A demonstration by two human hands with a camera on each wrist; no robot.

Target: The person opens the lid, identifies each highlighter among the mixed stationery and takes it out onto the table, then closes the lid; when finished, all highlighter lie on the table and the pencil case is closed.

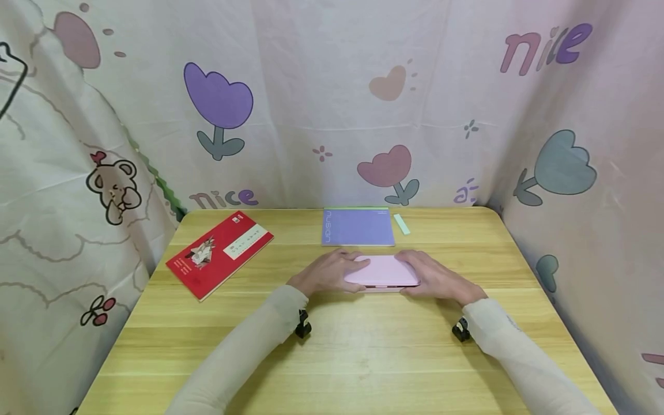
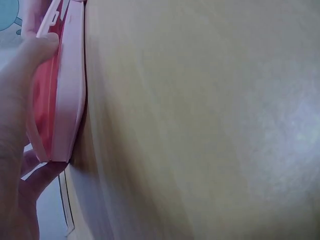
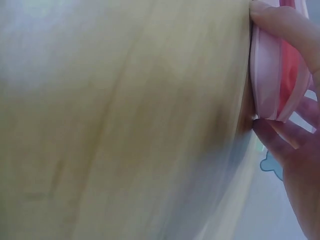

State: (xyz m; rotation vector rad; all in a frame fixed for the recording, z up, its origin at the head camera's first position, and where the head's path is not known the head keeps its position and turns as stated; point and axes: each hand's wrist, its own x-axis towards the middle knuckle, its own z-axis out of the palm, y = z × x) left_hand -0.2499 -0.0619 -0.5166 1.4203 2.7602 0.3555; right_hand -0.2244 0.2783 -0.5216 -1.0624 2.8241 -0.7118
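Flower-printed cloth (image 1: pixel 306 86) was hung behind and beside the wooden desk (image 1: pixel 373 357). At the middle of this desk, in front of a purple notebook (image 1: pixel 358 227), a pink case (image 1: pixel 383 268) was held by its two ends. One end was gripped by the left hand (image 1: pixel 332 274) and the other by the right hand (image 1: pixel 434 276), fingers and thumbs being curled around it. Along the front, the lid (image 1: pixel 381 278) and the base (image 2: pixel 69 95) were slightly parted, and red was visible between them. Beside the notebook a pale green strip (image 1: pixel 402 224) was placed; farther left, a red booklet (image 1: pixel 210 279). Apparently the lid was being handled, but whether for opening or closing could not be told. Next, it was judged, steady holding of the base and even movement of the lid were required.
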